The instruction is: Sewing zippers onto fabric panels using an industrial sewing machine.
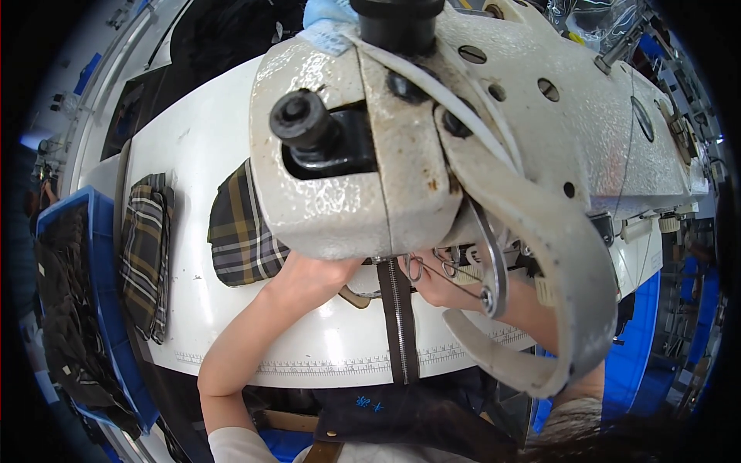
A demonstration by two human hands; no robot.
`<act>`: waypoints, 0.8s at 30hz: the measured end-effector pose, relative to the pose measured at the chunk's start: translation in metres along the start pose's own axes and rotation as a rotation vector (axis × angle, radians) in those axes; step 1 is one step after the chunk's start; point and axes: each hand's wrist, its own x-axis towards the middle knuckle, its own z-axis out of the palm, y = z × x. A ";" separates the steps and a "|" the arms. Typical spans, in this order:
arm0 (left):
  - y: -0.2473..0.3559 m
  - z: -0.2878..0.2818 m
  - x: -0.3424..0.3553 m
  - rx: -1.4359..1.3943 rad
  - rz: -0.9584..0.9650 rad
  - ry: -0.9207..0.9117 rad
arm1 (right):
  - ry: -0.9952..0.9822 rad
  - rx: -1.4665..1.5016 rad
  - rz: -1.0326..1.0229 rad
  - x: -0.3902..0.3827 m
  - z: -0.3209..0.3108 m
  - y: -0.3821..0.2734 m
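A cream sewing machine point(355, 208) fills the upper middle. My left hand point(316, 272) is at the needle area, its fingertips hidden under the machine head, beside a piece of plaid fabric point(235, 239). A dark zipper tape point(398, 332) runs from beneath the head down over the white table's front edge. My right hand point(436, 285) is to the right of the tape, partly behind wire guides and metal parts. Both hands' fingers are too hidden to show what they hold.
Folded plaid pieces point(145, 255) lie at the table's point(216, 328) left. Beside it stands a blue crate point(116, 309) of dark garments. A curved metal arm point(571, 324) hangs over the right front. Blue bins point(629, 363) sit at the right, and a distant person point(48, 189) shows at far left.
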 end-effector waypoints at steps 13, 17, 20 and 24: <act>0.002 -0.006 -0.008 0.084 0.019 -0.076 | -0.055 0.250 0.187 0.001 0.006 -0.002; 0.005 -0.015 -0.004 0.119 0.056 -0.221 | 0.110 0.452 0.292 0.002 0.000 -0.002; 0.000 0.008 -0.020 -0.122 -0.115 -0.129 | 0.044 0.465 0.266 0.000 0.011 -0.005; 0.003 0.001 -0.007 -0.163 -0.127 -0.121 | -0.019 0.485 0.253 -0.007 0.024 -0.006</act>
